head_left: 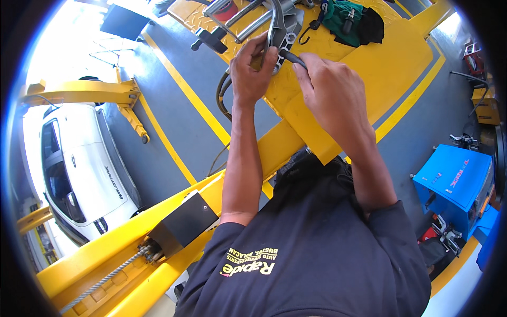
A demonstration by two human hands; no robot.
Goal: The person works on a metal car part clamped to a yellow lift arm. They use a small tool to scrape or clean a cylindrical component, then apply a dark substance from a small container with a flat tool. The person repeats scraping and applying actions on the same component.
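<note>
My left hand [252, 71] is closed around the lower part of a curved grey metal bracket [277, 29] above a yellow steel platform [332, 71]. A silver piece with round holes [288, 42] lies right beside the bracket. My right hand [336, 90] grips a dark rod-shaped tool [292, 58], its tip close to the bracket; whether they touch, I cannot tell. Just beyond my left hand is a threaded-rod metal tool [242, 15]. A green cloth [338, 21] with dark items on it and a black hook [307, 34] lie to the right of the bracket.
A yellow lift beam [119, 253] with a steel cable [105, 280] runs along the lower left. Farther left, a white vehicle [87, 169] stands near a yellow lift arm [87, 94]. A blue cabinet [449, 171] is at the right. Black hoses [222, 95] hang below my left hand.
</note>
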